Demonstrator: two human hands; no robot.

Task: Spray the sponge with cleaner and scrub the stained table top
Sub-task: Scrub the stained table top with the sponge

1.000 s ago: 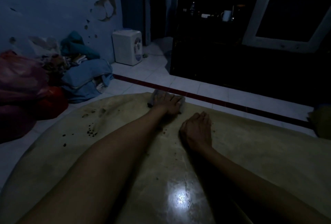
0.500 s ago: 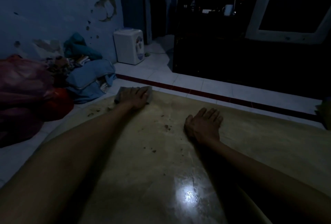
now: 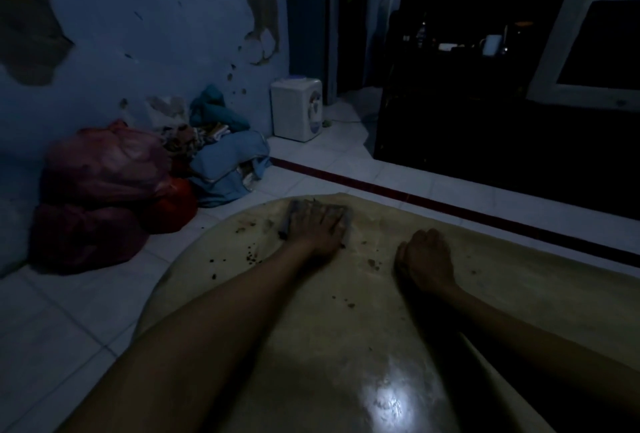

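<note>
A beige table top [image 3: 311, 321] with rounded corners fills the lower view. Dark crumbs and stains [image 3: 251, 257] dot its far left part. My left hand [image 3: 317, 226] lies flat on a grey sponge [image 3: 293, 212] near the far edge, pressing it against the surface. Only the sponge's left and right ends show from under the fingers. My right hand [image 3: 427, 261] rests on the table to the right, fingers curled loosely, holding nothing. No cleaner bottle is in view.
Red plastic bags [image 3: 100, 190] and a heap of blue clothes [image 3: 228, 162] lie on the white tiled floor at left. A small white appliance [image 3: 296, 108] stands by the wall. A dark cabinet with a white-framed monitor [image 3: 588, 48] is at right.
My left hand slid the sponge left, then back right along the far edge. My right hand went from spread fingers to curled fingers. The camera tilted and shifted.
</note>
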